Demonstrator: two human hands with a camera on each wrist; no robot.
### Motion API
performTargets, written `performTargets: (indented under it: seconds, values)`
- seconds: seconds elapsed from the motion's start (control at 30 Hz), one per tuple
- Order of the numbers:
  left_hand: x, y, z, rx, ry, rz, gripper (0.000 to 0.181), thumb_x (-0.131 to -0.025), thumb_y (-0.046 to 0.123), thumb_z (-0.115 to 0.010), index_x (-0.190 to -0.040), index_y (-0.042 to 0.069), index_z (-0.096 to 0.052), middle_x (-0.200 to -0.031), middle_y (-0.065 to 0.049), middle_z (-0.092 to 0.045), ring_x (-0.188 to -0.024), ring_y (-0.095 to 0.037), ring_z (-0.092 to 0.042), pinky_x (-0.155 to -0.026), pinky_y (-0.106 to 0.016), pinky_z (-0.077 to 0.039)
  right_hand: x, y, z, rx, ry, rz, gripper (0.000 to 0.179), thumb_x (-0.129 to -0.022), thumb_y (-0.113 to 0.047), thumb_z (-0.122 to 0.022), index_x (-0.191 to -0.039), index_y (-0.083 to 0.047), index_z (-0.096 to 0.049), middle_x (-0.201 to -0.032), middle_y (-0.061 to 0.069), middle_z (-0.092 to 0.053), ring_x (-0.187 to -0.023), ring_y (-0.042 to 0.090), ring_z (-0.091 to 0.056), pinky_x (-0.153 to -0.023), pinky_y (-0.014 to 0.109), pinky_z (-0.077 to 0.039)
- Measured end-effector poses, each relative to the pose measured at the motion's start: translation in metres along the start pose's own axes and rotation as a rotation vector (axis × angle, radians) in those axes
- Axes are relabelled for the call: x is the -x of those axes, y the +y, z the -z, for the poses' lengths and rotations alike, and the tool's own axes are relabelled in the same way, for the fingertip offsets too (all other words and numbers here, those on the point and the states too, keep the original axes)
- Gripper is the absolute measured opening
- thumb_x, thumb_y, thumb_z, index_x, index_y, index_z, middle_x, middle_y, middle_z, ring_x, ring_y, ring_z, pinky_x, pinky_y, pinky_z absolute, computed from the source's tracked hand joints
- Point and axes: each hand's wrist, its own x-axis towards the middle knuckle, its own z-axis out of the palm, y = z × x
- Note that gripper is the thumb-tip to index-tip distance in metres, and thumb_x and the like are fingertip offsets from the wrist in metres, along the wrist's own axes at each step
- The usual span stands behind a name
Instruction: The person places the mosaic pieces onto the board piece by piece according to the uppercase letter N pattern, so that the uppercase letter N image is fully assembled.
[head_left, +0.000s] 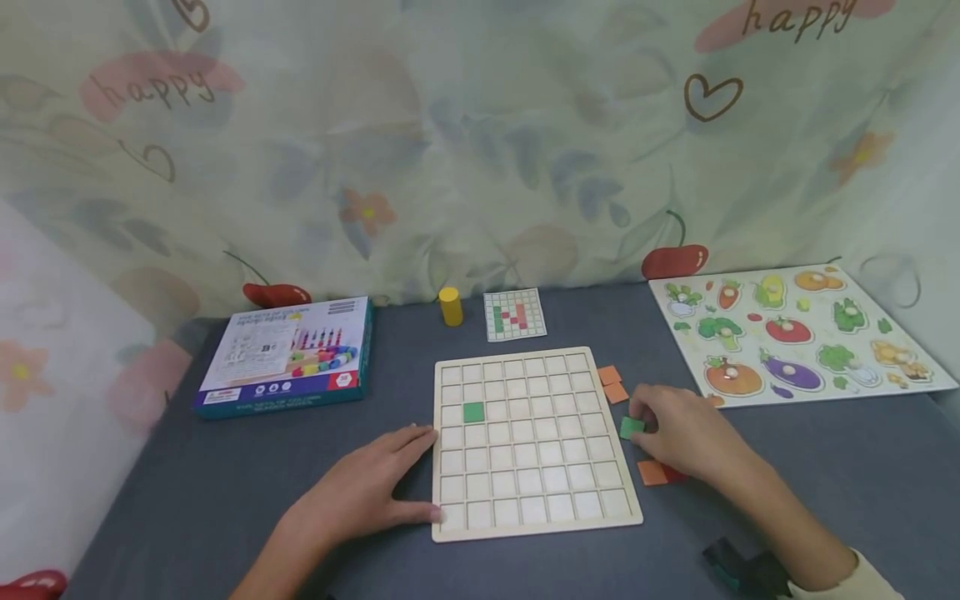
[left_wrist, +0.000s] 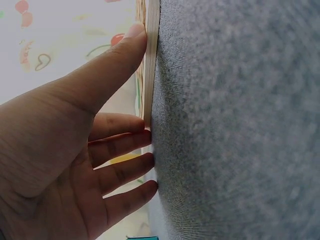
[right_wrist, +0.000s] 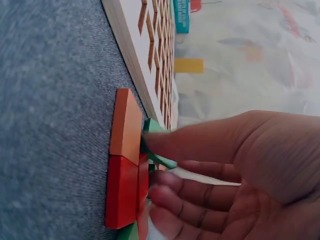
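Note:
A pale wooden grid board (head_left: pixel 525 483) lies on the dark table, with one green square tile (head_left: pixel 473 412) seated in a cell at its upper left. My left hand (head_left: pixel 367 487) rests at the board's left side, thumb on the lower left corner and fingertips against the edge. In my right hand (head_left: pixel 682 429), just off the board's right side, a second green tile (head_left: pixel 632 427) is pinched between thumb and fingers. Orange tiles (head_left: pixel 612 383) lie above that hand. Below it are another orange tile (head_left: pixel 652 472) and a red tile (right_wrist: pixel 121 192), partly covered in the head view.
A small pattern card (head_left: pixel 515 315) and a yellow cylinder (head_left: pixel 451 307) stand behind the board. At the left back lies a boxed toy set (head_left: pixel 285 358). A vegetable puzzle board (head_left: pixel 757 333) occupies the right back. A dark object (head_left: pixel 738 567) sits near the right forearm.

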Motion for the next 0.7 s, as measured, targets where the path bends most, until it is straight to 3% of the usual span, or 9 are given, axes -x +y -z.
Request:
performTargets:
  seconds: [0.33, 0.7]
  values:
    - [0.001, 0.000, 0.000, 0.002, 0.004, -0.007, 0.100, -0.077, 0.076, -0.065, -0.153, 0.014, -0.044, -0.154, -0.007, -0.043, -0.140, -0.031, -0.040, -0.107, -0.054, -0.040, 0.001, 0.003, 0.003, -0.115, 0.136, 0.087, 0.016, -0.081, 0.000, -0.080, -0.087, -0.012, -0.071, -0.077, -0.005, -0.064, -0.071, 0.014, -0.057, -0.066, 0.036, -0.052]
    - [0.001, 0.000, 0.000, 0.007, 0.001, 0.001, 0.101, -0.077, 0.077, -0.065, -0.153, 0.016, -0.044, -0.154, -0.006, -0.043, -0.141, -0.030, -0.039, -0.107, -0.055, -0.039, -0.010, -0.008, 0.002, -0.240, 0.106, 0.121, 0.010, -0.084, -0.003, -0.077, -0.086, -0.013, -0.074, -0.078, -0.006, -0.067, -0.071, 0.012, -0.059, -0.064, 0.033, -0.050]
